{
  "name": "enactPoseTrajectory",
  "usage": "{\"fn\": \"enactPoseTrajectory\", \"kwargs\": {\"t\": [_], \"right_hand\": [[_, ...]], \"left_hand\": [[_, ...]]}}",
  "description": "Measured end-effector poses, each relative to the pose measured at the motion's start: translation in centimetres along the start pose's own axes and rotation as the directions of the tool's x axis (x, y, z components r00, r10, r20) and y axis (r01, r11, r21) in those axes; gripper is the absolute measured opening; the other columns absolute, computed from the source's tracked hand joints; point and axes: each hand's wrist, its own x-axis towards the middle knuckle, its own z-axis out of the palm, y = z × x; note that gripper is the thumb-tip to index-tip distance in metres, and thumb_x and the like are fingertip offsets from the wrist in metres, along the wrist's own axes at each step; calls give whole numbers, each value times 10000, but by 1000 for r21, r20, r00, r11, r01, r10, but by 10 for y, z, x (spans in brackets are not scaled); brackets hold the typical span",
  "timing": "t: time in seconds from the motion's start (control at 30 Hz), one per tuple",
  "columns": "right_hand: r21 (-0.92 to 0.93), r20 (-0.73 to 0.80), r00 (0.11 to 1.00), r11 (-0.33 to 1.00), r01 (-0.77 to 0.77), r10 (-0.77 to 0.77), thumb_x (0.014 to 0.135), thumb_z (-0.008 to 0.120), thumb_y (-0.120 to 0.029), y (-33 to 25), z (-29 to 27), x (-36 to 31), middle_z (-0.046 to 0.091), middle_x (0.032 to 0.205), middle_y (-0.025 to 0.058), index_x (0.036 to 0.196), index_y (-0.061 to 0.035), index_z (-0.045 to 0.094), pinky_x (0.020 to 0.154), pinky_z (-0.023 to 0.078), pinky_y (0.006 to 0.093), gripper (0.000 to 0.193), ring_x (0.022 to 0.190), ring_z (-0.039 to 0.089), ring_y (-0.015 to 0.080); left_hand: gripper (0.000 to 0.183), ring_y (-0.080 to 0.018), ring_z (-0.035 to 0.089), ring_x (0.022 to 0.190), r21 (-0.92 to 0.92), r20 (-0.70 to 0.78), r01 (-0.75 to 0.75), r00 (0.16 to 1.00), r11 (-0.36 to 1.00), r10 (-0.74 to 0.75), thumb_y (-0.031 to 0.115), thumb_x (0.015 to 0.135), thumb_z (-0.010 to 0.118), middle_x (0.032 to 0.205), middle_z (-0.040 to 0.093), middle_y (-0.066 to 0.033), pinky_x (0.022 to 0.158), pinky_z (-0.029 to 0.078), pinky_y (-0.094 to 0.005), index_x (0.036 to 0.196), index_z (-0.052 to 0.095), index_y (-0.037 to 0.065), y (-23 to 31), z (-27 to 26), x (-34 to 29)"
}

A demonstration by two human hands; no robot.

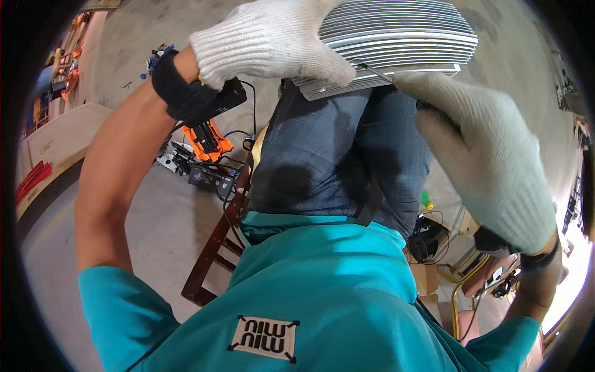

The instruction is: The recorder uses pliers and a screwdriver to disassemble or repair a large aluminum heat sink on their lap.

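Observation:
A silvery finned metal heat sink (403, 37) rests across my knees, its fins running side to side. My left hand (266, 44), in a white knitted glove, grips its left side with the thumb on the near edge; the other fingers are mostly hidden. My gloved right hand (486, 146) is closed around a thin metal pick (377, 74), whose handle is hidden in the fist. The pick's dark, bent-looking tip touches or hovers just over the near fins beside my left thumb; I cannot tell which.
My jeans-clad legs (328, 142) lie under the heat sink. At my left are a wooden chair (207, 263), an orange-and-black device (207, 141) and cables on the concrete floor. To the right, a black bag-like item (426, 240) and a cardboard box (425, 279) sit low.

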Motion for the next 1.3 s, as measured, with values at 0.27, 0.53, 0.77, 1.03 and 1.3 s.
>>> {"fn": "enactPoseTrajectory", "kwargs": {"t": [0.27,0.53,0.77,1.03,1.3], "right_hand": [[-1,100,995,1000,0,0,969,601,-55,7,-17,14,759,930,159,1328,-53,751,784,584,343,389,803,739,230],[100,-68,990,986,133,-127,977,653,16,30,13,-9,736,1021,164,1365,-21,723,829,574,337,397,877,724,226],[130,-122,981,978,164,-149,975,662,34,40,21,-14,745,1047,178,1374,-28,725,873,580,339,408,934,749,253],[125,-122,977,974,188,-173,988,672,-7,36,24,-7,769,1124,205,1349,-42,737,898,589,362,368,1007,778,328],[6,-81,996,999,48,-48,1004,645,-36,11,16,-14,771,1086,198,1345,-59,741,863,596,371,355,967,782,328]], "left_hand": [[852,-340,733,1155,24,-3,-9,1000,1000,9,436,797,850,1241,751,-221,992,569,-384,1468,539,14,-4,-2,1],[903,-290,712,1183,-118,75,-70,994,991,80,466,776,893,1266,738,-205,1010,553,-356,1457,543,-13,-25,-7,11],[937,-280,685,1230,-240,118,-52,990,969,82,481,786,920,1311,722,-201,1061,530,-361,1476,538,-24,-34,-11,32],[926,-272,679,1244,-135,76,-24,997,991,35,435,797,926,1324,720,-199,1075,526,-363,1492,527,-29,-37,0,42],[1010,-266,663,1266,-164,111,-95,987,982,114,391,775,937,1351,697,-193,1079,522,-359,1547,438,-28,-12,-12,7]]}}
